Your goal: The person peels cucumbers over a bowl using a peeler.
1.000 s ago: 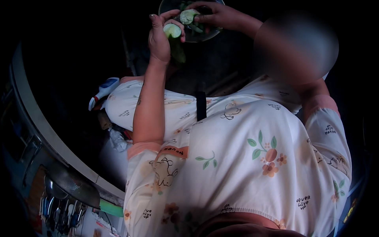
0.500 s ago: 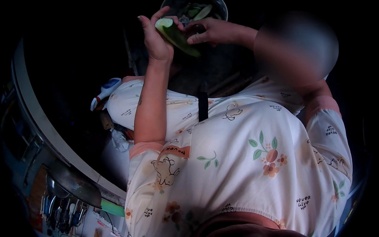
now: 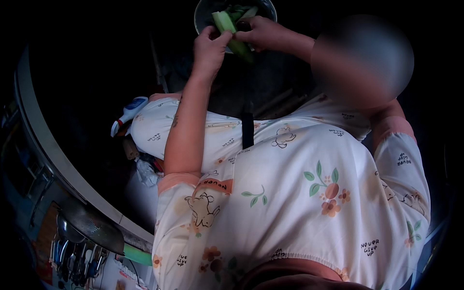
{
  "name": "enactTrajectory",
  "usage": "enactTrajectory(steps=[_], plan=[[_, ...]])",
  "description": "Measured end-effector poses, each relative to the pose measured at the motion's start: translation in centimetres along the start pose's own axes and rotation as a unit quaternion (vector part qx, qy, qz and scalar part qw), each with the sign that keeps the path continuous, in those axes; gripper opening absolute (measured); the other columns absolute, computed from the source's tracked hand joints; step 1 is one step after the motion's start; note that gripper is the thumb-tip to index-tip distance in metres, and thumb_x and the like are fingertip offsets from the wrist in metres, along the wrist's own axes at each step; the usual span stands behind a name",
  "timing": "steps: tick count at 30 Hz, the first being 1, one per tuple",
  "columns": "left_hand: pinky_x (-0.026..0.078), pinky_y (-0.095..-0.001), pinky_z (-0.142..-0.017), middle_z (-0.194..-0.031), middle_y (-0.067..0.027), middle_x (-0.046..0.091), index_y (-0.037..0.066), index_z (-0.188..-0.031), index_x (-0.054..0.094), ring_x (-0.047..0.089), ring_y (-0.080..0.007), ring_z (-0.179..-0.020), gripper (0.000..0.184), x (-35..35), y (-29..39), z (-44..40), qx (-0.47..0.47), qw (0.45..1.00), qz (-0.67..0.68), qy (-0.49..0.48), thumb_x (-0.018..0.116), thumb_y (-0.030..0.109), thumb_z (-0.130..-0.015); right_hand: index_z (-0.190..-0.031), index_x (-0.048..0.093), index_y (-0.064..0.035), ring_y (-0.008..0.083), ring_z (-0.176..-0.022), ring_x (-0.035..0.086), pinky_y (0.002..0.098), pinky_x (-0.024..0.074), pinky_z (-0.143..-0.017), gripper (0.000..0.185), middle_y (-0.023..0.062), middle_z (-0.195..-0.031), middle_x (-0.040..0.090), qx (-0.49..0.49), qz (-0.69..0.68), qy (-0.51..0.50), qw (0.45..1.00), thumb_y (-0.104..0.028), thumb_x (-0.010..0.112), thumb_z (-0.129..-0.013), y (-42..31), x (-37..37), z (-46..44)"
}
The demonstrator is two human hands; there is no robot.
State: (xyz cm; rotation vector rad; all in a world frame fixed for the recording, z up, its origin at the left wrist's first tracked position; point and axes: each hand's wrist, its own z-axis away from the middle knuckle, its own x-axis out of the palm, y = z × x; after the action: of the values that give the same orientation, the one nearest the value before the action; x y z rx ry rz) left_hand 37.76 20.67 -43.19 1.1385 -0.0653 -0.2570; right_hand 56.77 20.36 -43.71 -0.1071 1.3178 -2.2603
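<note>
A green cucumber (image 3: 224, 22), paler along the side that faces up, is tilted over the near side of a bowl (image 3: 196, 21). My left hand (image 3: 210, 50) is closed around it, thumb and fingers pressing from the left. Against its right side rests my right hand (image 3: 263, 34), fingers curled in a pinch. Something dark shows by those fingers, too dim to name. Long green pieces (image 3: 249, 12) lie in the bowl, partly hidden by my hands.
Left of my lap are a white and red spray bottle (image 3: 131, 110) and a crumpled plastic bag (image 3: 146, 171). A metal strainer (image 3: 94, 227) and several utensils (image 3: 77, 258) hang at lower left. Much of the floor area is dark.
My left hand has shifted right, and its spread fingers have closed on the cucumber. The cucumber has turned steeper and moved right, over the bowl. My right hand has moved slightly up and right.
</note>
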Motion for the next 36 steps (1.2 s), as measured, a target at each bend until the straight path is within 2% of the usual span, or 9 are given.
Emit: enactTrajectory(steps=[10, 14, 20, 22, 24, 26, 30, 34, 36], plan=[[0.055, -0.0271, -0.075, -0.094, -0.0058, 0.071, -0.004, -0.11, 0.069, 0.067, -0.0126, -0.082, 0.025, 0.4, -1.2, -0.6, -0.047, 0.999, 0.002, -0.005, 0.063, 0.017, -0.099, -0.097, 0.074, 0.0033, 0.0301, -0.077, 0.074, 0.0404, 0.0579, -0.071, 0.056, 0.0215, -0.08, 0.073, -0.049, 0.166, 0.083, 0.981, -0.051, 0.064, -0.089, 0.5, 1.1, -1.1], [0.058, -0.0289, -0.077, -0.097, -0.0073, 0.071, -0.004, -0.112, 0.069, 0.069, -0.0144, -0.085, 0.026, 0.6, -1.3, -0.4, -0.063, 0.998, -0.023, -0.008, 0.063, 0.018, -0.1, -0.097, 0.074, 0.0041, 0.029, -0.078, 0.074, 0.0397, 0.058, -0.071, 0.056, 0.0207, -0.082, 0.073, -0.072, 0.215, 0.094, 0.969, -0.051, 0.064, -0.089, 1.5, 1.4, -1.4], [0.058, -0.0302, -0.083, -0.108, -0.0097, 0.07, -0.003, -0.118, 0.067, 0.069, -0.0168, -0.094, 0.029, -0.3, -1.7, -0.9, -0.09, 0.993, 0.055, -0.057, 0.065, 0.019, -0.1, -0.104, 0.075, 0.0008, 0.026, -0.077, 0.073, 0.0377, 0.0577, -0.07, 0.052, 0.0152, -0.083, 0.074, 0.004, 0.038, 0.043, 0.998, -0.049, 0.064, -0.09, 2.3, 0.4, -1.7], [0.057, -0.0303, -0.086, -0.111, -0.0098, 0.069, -0.002, -0.119, 0.067, 0.069, -0.0169, -0.099, 0.029, -0.6, 0.0, -0.9, -0.079, 0.995, 0.05, -0.032, 0.065, 0.019, -0.1, -0.106, 0.072, 0.0023, 0.0152, -0.068, 0.064, 0.0311, 0.0515, -0.064, 0.04, 0.0066, -0.075, 0.065, 0.068, 0.021, 0.056, 0.996, -0.035, 0.068, -0.093, 0.4, -0.7, -1.3], [0.054, -0.0301, -0.092, -0.116, -0.0091, 0.068, -0.001, -0.121, 0.067, 0.066, -0.0166, -0.107, 0.028, -0.9, 1.4, -0.9, -0.072, 0.996, 0.009, 0.043, 0.063, 0.018, -0.101, -0.121, 0.069, -0.0034, 0.0226, -0.071, 0.068, 0.0369, 0.0542, -0.065, 0.036, 0.01, -0.079, 0.069, -0.152, 0.281, 0.08, 0.944, -0.028, 0.068, -0.095, 5.2, -3.0, -4.5], [0.054, -0.03, -0.093, -0.114, -0.0088, 0.068, -0.001, -0.119, 0.067, 0.066, -0.0164, -0.104, 0.026, -1.7, 1.2, -1.1, -0.044, 0.996, -0.034, 0.076, 0.062, 0.018, -0.101, -0.131, 0.066, -0.0107, 0.0301, -0.074, 0.071, 0.043, 0.0564, -0.067, 0.037, 0.0143, -0.083, 0.072, -0.206, 0.447, 0.088, 0.866, -0.025, 0.066, -0.097, 9.1, -4.7, -7.3], [0.053, -0.0308, -0.085, -0.108, -0.0102, 0.07, 0.002, -0.109, 0.071, 0.066, -0.0175, -0.096, 0.022, -4.6, 1.2, -0.7, 0.011, 0.995, -0.046, 0.086, 0.065, 0.02, -0.097, -0.123, 0.07, -0.008, 0.0208, -0.066, 0.065, 0.0377, 0.0514, -0.06, 0.039, 0.0108, -0.079, 0.069, 0.027, 0.102, 0.117, 0.988, -0.036, 0.069, -0.096, 4.0, -4.3, -6.0], [0.052, -0.0359, -0.092, -0.127, -0.016, 0.06, 0.001, -0.091, 0.074, 0.064, -0.0257, -0.111, 0.022, -4.3, 2.9, 2.1, 0.193, 0.941, -0.246, 0.128, 0.07, 0.022, -0.094, -0.117, 0.072, -0.006, 0.0168, -0.062, 0.06, 0.0371, 0.048, -0.058, 0.041, 0.0078, -0.077, 0.067, -0.049, 0.179, 0.121, 0.975, -0.041, 0.069, -0.096, 1.7, -3.6, -4.8], [0.051, -0.0358, -0.1, -0.138, -0.0155, 0.056, 0.006, -0.101, 0.077, 0.059, -0.0287, -0.126, 0.015, -5.8, 3.3, 3.6, 0.182, 0.939, -0.264, 0.122, 0.067, 0.014, -0.094, -0.124, 0.069, -0.0036, 0.033, -0.092, 0.072, 0.0462, 0.055, -0.078, 0.041, 0.0194, -0.105, 0.074, -0.101, 0.189, 0.08, 0.973, -0.033, 0.068, -0.095, 2.7, -3.7, -5.7]])
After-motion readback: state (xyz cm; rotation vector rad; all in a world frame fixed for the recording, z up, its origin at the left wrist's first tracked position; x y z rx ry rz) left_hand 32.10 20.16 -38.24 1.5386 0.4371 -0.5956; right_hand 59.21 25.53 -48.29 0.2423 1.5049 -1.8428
